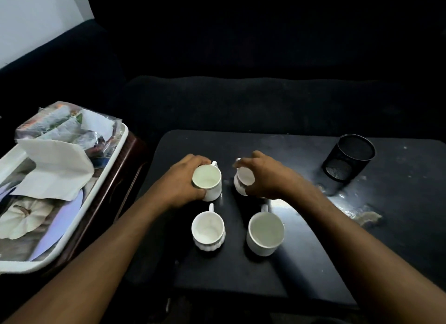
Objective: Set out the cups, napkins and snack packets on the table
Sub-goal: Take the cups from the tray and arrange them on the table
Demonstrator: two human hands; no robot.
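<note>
Several white cups stand on the black table (301, 263). My left hand (183, 181) grips the back left cup (208, 182) around its side. My right hand (264, 176) wraps over the back right cup (243, 179), which is tilted and partly hidden by my fingers. Two more cups stand free nearer me, the front left cup (208, 228) and the front right cup (265, 232). White napkins (56, 169) and snack packets (65, 123) lie in the white tray (113, 152) at the left.
A black mesh pen holder (348, 158) stands at the table's back right. A small white pumpkin (23, 217) lies in the tray, which rests on a dark wooden stand (120, 176). A dark sofa (241, 101) runs behind the table.
</note>
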